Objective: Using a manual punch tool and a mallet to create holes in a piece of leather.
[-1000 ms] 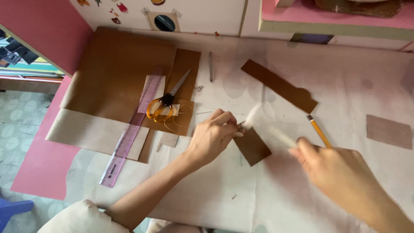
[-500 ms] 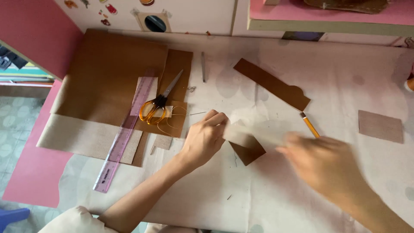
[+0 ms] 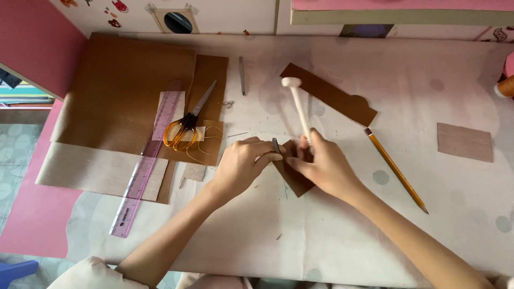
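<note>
Cloth-covered table [image 3: 342, 235] beneath pink shelf [image 3: 401, 5].

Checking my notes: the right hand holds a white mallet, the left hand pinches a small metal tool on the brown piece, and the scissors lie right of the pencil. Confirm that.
Wrong on one point: the scissors lie left of the pencil, as the head view shows. The right hand does hold the white mallet; the left hand pinches the small metal tool on the brown piece.

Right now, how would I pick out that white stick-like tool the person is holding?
Start at the cloth-covered table and find the two hands meeting over a small brown leather piece near its middle. The white mallet rises from the right hand, its rounded head pointing away. Unlike the yellow pencil nearby, it is pale and knob-ended.
</note>
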